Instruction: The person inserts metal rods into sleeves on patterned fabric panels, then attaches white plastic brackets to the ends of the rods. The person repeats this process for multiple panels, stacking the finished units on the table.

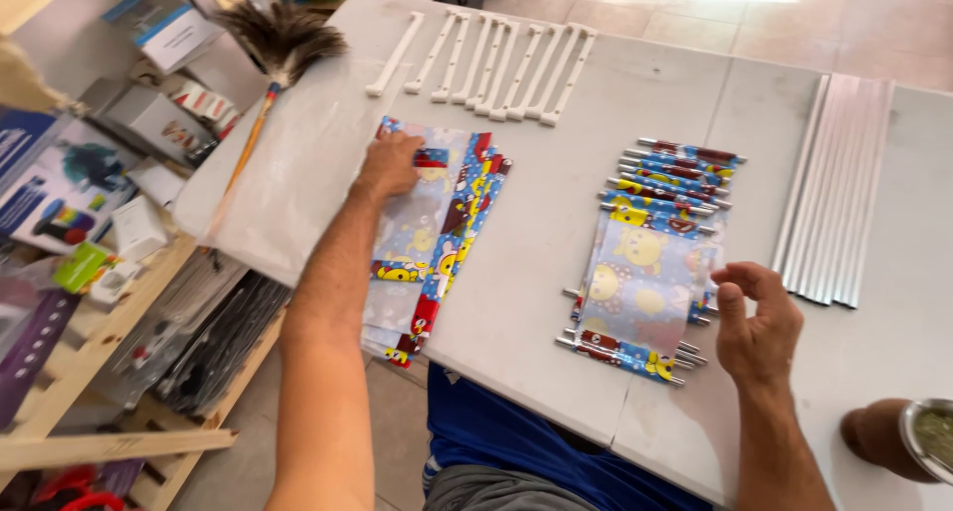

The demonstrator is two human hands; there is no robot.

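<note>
The left hand (389, 165) presses flat, fingers spread, on thin, limp, slippery cartoon-printed plastic sheets (437, 238); the right hand (759, 322) hovers half-curled, holding nothing, beside rod-edged printed panels (650, 273), probably best lifted by their stiff rods.

Looks like a small shop with a workbench out back or up front. Wooden shelving (119, 322) on the left is crammed with boxed goods (60, 188) and packaged items, plus a brown feather duster (278, 44). The grey folding table (556, 302) holds batches of parts: white plastic brackets (496, 64), silver metal rods (834, 188), stacked cartoon-print plastic sheets (645, 273). Tiled floor (695, 4) too.
</note>
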